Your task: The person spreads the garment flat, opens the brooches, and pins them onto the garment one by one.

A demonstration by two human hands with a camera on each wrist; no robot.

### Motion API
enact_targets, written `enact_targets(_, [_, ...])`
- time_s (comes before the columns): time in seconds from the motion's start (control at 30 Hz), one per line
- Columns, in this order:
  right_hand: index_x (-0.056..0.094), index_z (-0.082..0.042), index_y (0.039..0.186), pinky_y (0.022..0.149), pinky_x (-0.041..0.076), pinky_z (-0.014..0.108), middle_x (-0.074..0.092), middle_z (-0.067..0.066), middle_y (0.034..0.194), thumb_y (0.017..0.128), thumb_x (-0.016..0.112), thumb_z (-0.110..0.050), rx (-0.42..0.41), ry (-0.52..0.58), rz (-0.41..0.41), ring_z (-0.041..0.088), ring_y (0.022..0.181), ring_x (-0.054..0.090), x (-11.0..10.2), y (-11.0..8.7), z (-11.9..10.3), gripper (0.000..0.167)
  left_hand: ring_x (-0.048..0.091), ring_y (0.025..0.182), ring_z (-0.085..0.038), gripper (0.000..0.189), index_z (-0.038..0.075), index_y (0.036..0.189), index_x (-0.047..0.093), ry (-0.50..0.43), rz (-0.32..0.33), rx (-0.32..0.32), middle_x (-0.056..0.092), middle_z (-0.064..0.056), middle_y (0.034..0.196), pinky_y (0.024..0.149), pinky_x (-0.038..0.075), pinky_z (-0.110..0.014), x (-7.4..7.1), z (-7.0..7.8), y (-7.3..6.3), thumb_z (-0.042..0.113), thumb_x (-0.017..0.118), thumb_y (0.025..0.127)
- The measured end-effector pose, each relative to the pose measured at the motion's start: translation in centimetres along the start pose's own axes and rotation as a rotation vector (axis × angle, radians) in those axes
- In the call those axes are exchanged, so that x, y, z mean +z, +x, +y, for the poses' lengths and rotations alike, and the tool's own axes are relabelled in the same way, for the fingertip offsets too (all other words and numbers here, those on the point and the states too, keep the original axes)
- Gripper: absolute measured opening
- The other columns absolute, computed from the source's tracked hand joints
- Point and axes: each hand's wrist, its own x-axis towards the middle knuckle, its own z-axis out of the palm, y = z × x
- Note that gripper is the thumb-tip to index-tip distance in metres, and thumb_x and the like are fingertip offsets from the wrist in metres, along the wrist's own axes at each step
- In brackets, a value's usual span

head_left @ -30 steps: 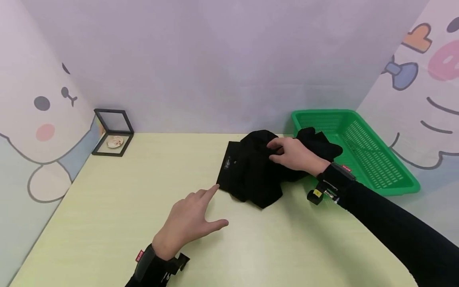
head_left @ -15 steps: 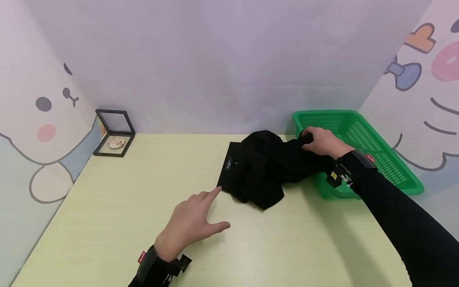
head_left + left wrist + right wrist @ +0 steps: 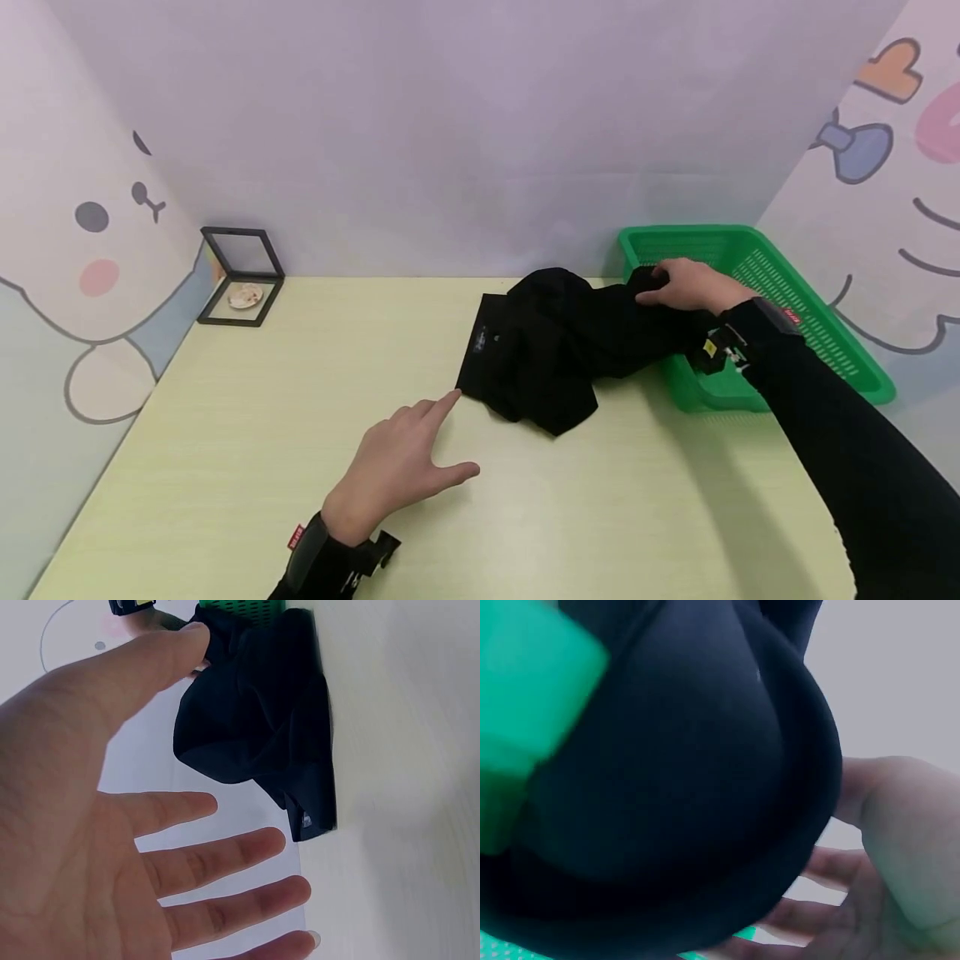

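A crumpled black garment (image 3: pixel 558 342) lies partly on the table and partly over the near left side of a green basket (image 3: pixel 817 333). At its left end is a straight, flat edge with small pale printing. My right hand (image 3: pixel 693 286) grips the cloth at the basket's rim, thumb and fingers around a fold. In the right wrist view, the bunched garment (image 3: pixel 675 772) hides much of those fingers (image 3: pixel 832 866). My left hand (image 3: pixel 397 462) is spread, index fingertip right at the garment's lower left corner in the head view. The left wrist view shows this palm (image 3: pixel 67 847) with nothing held.
A black square frame (image 3: pixel 243 279) stands hinged at the back left of the pale table (image 3: pixel 337 367), with a small shell-like piece in it. Cartoon-printed walls (image 3: pixel 105 250) rise at both sides, and a plain pale wall (image 3: pixel 450 142) at the back.
My right hand has moved right along the garment to the basket's rim and taken hold of the cloth there. The left hand has stayed in place.
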Motion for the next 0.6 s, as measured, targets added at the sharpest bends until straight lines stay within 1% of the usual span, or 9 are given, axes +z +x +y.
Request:
enact_targets(0.03, [0.036,0.013,0.15,0.108,0.038,0.067,0.034,0.042,0.148,0.106,0.056,-0.038,0.003,0.0,-0.025,0.06,0.133,0.037,-0.1,-0.1,0.2,0.07,0.066,0.108,-0.024,0.091,0.024,0.155,0.048,0.001,0.001,-0.003,0.067,-0.003,0.133,0.07,0.057,-0.04,0.0,-0.1,0.0,0.064,0.079,0.079])
enact_targets(0.1, [0.034,0.012,0.152,0.103,0.045,0.064,0.031,0.042,0.151,0.106,0.055,-0.042,0.013,0.035,-0.088,0.06,0.135,0.036,-0.4,-0.5,0.6,0.074,0.066,0.108,-0.024,0.091,0.024,0.154,0.048,0.002,0.004,-0.007,0.067,-0.003,0.133,0.07,0.056,-0.04,0.0,-0.2,0.0,0.064,0.079,0.079])
enact_targets(0.17, [0.03,0.01,0.155,0.097,0.051,0.059,0.028,0.041,0.153,0.107,0.054,-0.039,0.022,0.101,-0.154,0.059,0.136,0.037,-0.8,-1.0,0.9,0.073,0.066,0.108,-0.024,0.091,0.024,0.154,0.048,-0.002,0.003,-0.008,0.067,-0.003,0.133,0.069,0.056,-0.04,0.1,-0.3,-0.1,0.064,0.079,0.079])
enact_targets(0.23, [0.027,0.009,0.157,0.093,0.054,0.054,0.025,0.04,0.155,0.107,0.053,-0.032,0.032,0.16,-0.206,0.058,0.136,0.038,-1.1,-1.5,1.2,0.069,0.066,0.107,-0.024,0.091,0.024,0.154,0.048,-0.002,0.002,-0.004,0.067,-0.004,0.133,0.069,0.056,-0.04,0.1,-0.4,0.0,0.065,0.079,0.079])
enact_targets(0.27, [0.026,0.008,0.157,0.091,0.055,0.051,0.026,0.039,0.154,0.108,0.053,-0.029,0.038,0.19,-0.22,0.056,0.131,0.041,-1.3,-1.7,1.3,0.067,0.066,0.107,-0.024,0.091,0.024,0.154,0.048,-0.003,0.001,0.0,0.067,-0.004,0.133,0.069,0.056,-0.04,0.1,-0.4,0.1,0.065,0.079,0.079])
enact_targets(0.33, [0.029,0.008,0.155,0.09,0.055,0.048,0.032,0.038,0.151,0.108,0.052,-0.022,0.035,0.207,-0.217,0.05,0.123,0.049,-1.5,-2.0,1.4,0.061,0.066,0.106,-0.025,0.09,0.023,0.154,0.049,-0.001,-0.003,0.008,0.067,-0.004,0.132,0.069,0.056,-0.04,0.2,-0.7,0.3,0.065,0.079,0.079])
enact_targets(0.4, [0.035,0.01,0.152,0.087,0.054,0.046,0.04,0.038,0.145,0.108,0.052,-0.019,0.025,0.196,-0.189,0.042,0.11,0.054,-1.5,-2.2,1.5,0.055,0.066,0.106,-0.025,0.09,0.022,0.154,0.049,0.017,-0.008,0.023,0.067,-0.005,0.132,0.07,0.057,-0.041,0.3,-1.0,0.8,0.064,0.079,0.08])
enact_targets(0.47, [0.041,0.011,0.148,0.084,0.054,0.045,0.045,0.037,0.141,0.107,0.053,-0.017,0.016,0.174,-0.153,0.034,0.1,0.056,-1.4,-2.2,1.5,0.05,0.066,0.107,-0.027,0.09,0.022,0.154,0.048,0.041,-0.018,0.041,0.067,-0.006,0.132,0.072,0.057,-0.042,0.5,-1.4,1.2,0.064,0.078,0.08])
enact_targets(0.6, [0.049,0.014,0.14,0.08,0.056,0.044,0.05,0.038,0.136,0.106,0.054,-0.014,-0.009,0.131,-0.088,0.032,0.093,0.061,-1.1,-2.1,1.1,0.044,0.065,0.114,-0.03,0.091,0.021,0.155,0.047,0.089,-0.017,0.09,0.064,-0.009,0.137,0.075,0.057,-0.043,0.6,-1.9,2.2,0.065,0.077,0.081])
